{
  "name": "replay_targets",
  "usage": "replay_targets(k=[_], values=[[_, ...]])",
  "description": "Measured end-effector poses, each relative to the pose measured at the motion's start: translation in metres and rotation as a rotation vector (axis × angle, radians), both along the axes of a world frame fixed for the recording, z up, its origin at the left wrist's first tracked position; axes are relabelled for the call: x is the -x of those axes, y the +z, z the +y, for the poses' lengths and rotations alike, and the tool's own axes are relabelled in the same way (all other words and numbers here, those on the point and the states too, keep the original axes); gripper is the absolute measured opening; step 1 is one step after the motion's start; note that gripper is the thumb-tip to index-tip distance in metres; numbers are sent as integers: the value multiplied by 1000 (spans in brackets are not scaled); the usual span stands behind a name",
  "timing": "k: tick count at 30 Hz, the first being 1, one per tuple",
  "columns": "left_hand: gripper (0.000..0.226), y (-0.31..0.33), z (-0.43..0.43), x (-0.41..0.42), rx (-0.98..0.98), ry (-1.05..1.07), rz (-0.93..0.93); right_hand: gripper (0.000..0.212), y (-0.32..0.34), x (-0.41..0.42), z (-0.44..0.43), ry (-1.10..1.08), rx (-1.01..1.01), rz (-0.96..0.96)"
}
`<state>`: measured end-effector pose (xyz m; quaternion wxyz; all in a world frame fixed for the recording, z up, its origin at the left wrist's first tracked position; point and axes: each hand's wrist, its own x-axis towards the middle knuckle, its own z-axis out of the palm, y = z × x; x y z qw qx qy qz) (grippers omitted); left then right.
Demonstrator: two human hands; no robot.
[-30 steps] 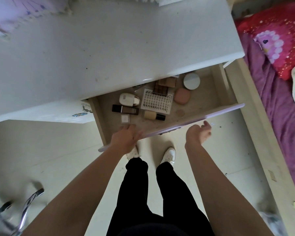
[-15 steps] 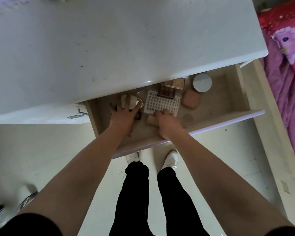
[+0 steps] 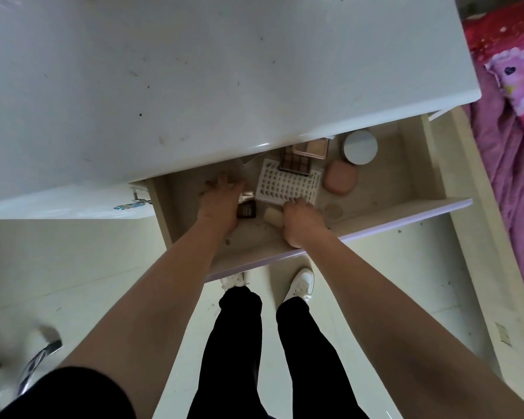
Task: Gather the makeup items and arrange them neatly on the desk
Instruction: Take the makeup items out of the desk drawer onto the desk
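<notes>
We have both hands down in the open drawer (image 3: 430, 179) that juts out under the front edge of the white desk (image 3: 194, 86). Our left hand (image 3: 221, 201) lies palm down near the drawer's left side, fingers reaching toward the back, over a dark bottle (image 3: 247, 210). We cannot tell whether it grips anything. Our right hand (image 3: 300, 219) is at the middle of the drawer near its front edge, fingers curled down over one end of a small beige bottle (image 3: 273, 217), whose other end pokes out to the left.

Just behind the right hand lies a white grid tray (image 3: 288, 186), with a brown palette (image 3: 295, 161) overlapping its back edge. A pale palette (image 3: 310, 148) sits half under the desk edge. Toward the back right stand a round white jar (image 3: 360, 146) and, nearer us, a pink case (image 3: 339, 176). The desk top holds none of these.
</notes>
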<state>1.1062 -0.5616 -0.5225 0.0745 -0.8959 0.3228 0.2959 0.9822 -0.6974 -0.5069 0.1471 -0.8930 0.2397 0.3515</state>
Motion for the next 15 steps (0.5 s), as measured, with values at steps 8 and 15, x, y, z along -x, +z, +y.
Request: replay_targets(k=[8, 15], values=[[64, 13, 22, 18, 76, 42, -61, 40, 15, 12, -8, -34, -66, 42], [76, 99, 48, 44, 175, 113, -125, 37, 86, 32, -18, -91, -127, -138]])
